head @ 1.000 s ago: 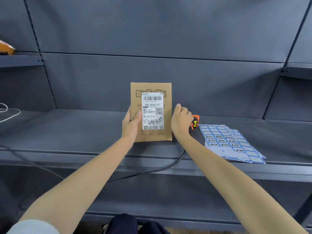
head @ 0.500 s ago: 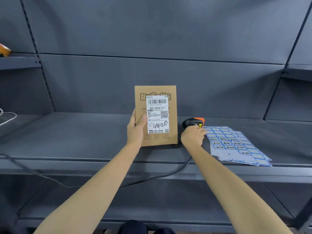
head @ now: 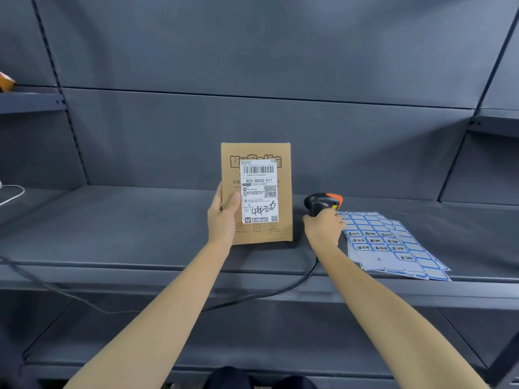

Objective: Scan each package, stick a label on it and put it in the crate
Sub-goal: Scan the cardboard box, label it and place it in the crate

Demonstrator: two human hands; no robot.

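Head view: the left hand (head: 223,219) keeps the package (head: 256,192) upright on the shelf (head: 126,234), thumb on its front. The right hand (head: 324,227), off the box since a second ago, now grips the scanner (head: 323,203) just beside the label sheets (head: 393,242).
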